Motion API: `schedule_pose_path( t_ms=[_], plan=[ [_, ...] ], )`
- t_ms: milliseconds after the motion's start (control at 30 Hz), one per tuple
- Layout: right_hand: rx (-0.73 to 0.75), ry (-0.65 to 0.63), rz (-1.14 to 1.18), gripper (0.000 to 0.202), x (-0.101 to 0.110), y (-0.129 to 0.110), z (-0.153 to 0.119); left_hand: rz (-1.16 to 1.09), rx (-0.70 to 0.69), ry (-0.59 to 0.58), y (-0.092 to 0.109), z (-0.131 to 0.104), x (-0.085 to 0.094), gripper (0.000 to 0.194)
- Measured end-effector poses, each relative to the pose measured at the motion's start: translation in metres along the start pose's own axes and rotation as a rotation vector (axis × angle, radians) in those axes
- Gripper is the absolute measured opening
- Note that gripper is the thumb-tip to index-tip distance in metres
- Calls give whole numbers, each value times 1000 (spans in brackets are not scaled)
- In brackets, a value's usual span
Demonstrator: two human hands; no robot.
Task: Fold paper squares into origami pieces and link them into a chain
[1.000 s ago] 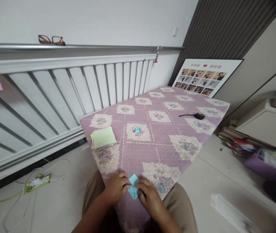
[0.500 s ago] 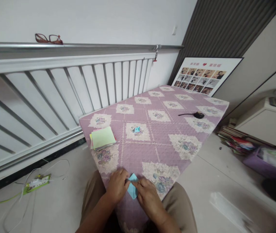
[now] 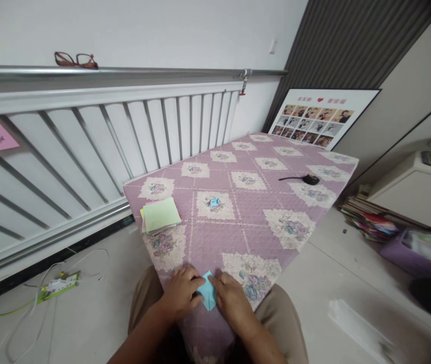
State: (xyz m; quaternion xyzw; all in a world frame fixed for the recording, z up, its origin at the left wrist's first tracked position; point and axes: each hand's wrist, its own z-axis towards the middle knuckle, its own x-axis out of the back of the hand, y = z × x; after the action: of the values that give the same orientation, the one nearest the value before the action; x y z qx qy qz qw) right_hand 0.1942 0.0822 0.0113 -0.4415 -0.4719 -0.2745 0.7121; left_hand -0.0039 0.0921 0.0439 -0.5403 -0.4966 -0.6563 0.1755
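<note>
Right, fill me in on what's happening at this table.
A person works on a small, light-blue creased paper at the near end of the purple floral cloth. The left hand touches the paper's left side, and the right hand its upper right. Beyond them lie a tiny, light-blue paper piece and, to its left, a pale-green-topped stack of paper sheets.
</note>
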Motion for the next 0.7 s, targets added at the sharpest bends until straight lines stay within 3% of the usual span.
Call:
schedule_pose_path(
  t_ms=[100, 200, 467, 600, 700],
  plan=[
    [4, -2, -4, 41, -2, 2, 1, -6, -63, -53, 0, -3, 8, 42],
    [-3, -8, 5, 43, -3, 2, 1, 34, -82, -87, -1, -3, 12, 35],
    [-14, -88, 117, 36, 21, -6, 1, 155, -77, -50, -5, 0, 1, 29],
    [26, -137, 136, 58, 28, -10, 0, 143, -73, -16, -5, -1, -2, 26],
    [-18, -120, 96, 57, 25, -14, 0, 127, -65, 3, -5, -2, -3, 26]
  ],
)
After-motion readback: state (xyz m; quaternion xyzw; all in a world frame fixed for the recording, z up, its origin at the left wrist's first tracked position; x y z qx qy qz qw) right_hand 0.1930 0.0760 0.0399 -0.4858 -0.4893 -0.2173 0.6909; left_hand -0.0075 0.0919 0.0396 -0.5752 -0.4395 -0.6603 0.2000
